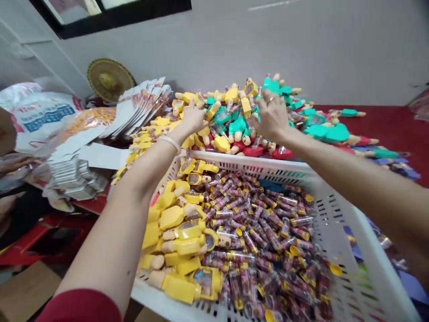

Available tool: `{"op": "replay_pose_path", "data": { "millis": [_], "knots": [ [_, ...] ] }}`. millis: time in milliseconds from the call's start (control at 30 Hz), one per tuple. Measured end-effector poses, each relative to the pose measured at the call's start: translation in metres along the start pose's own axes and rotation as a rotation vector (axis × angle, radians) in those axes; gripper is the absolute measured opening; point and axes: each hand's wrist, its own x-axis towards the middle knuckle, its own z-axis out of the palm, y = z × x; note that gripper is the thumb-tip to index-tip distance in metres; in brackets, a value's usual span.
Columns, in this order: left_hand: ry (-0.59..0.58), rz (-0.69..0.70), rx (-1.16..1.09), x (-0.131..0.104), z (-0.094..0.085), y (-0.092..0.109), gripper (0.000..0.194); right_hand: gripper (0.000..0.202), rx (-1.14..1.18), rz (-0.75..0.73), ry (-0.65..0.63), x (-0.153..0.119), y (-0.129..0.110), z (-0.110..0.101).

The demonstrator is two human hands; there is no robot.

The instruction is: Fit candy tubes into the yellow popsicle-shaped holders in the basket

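Note:
Both my arms reach over a white slotted basket (338, 232) to a heap of plastic toy figures (231, 112) on the red table. My left hand (191, 117) rests palm down on the yellow figures (161, 123) at the heap's left side, fingers spread. My right hand (272, 115), wearing a ring, lies on the teal figures (326, 132) at the right, fingers curled into the pile; its grip is hidden. Inside the basket lie several small clear candy tubes (264, 228) with yellow caps and a row of yellow figures (181, 237) along its left wall.
A stack of flat printed cartons (137, 105) and folded white boxes (75, 176) lies left of the heap. A round straw hat (109, 79) leans against the grey wall. Printed plastic bags (40, 114) sit far left. A red stool (36, 239) and brown cardboard (23, 290) are below.

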Motion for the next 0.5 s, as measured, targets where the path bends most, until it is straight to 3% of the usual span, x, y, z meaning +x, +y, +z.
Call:
{"op": "replay_pose_path", "data": {
  "millis": [67,133,200,300,400,500],
  "knots": [
    [-0.048,0.041,-0.020,-0.029,-0.007,0.013,0.037,0.039,0.002,-0.104,-0.120,-0.032,-0.024,-0.009],
    [-0.185,0.077,-0.053,-0.063,-0.006,0.025,0.041,0.038,0.045,-0.091,-0.314,-0.063,-0.050,-0.007],
    [-0.265,0.130,-0.062,-0.098,0.002,0.034,0.056,0.039,0.107,-0.065,-0.497,-0.089,-0.078,0.004],
    [-0.305,0.226,-0.010,-0.140,0.019,0.043,0.077,0.033,0.162,-0.109,-0.605,-0.114,-0.122,0.030],
    [-0.277,0.310,0.102,-0.164,0.038,0.047,0.078,0.044,0.192,-0.114,-0.679,-0.126,-0.154,0.053],
    [-0.233,0.303,0.139,-0.173,0.052,0.055,0.071,0.065,0.197,-0.083,-0.760,-0.133,-0.167,0.065]
  ]
}}
